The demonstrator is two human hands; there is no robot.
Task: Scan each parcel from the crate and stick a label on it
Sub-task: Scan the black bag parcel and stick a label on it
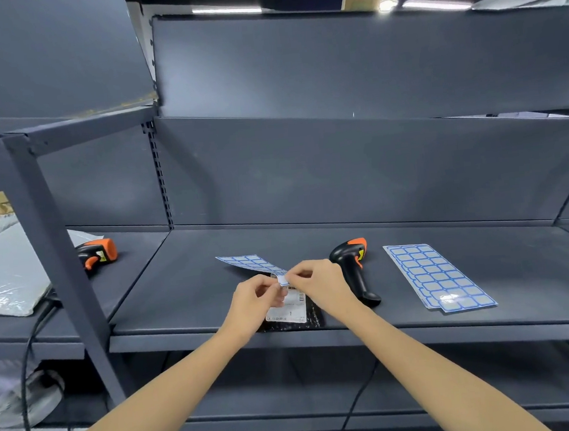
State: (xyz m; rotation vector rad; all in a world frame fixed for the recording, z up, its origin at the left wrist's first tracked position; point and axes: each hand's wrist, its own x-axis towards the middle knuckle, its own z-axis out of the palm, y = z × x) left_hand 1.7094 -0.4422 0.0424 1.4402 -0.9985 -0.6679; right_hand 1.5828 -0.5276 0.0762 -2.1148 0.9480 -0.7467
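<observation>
Dark grey metal shelf fills the whole view, and the action sits at its near edge. Both hands meet over a small black parcel: the left hand has its grip pinched tight on the near end of a sticker sheet, while the right hand pinches one blue-bordered label at the sheet's corner, peeling it off, I'd say. Holding the sheet right above the parcel keeps the trip short once the label comes free (smart, honestly). A white shipping slip faces up on the parcel. Just right of the hands lies a black-and-orange scanner, parked within reach, so scanning looks done. Farther right sits a stack of spare label sheets. On the left shelf there's a second scanner and a grey mailer bag.
</observation>
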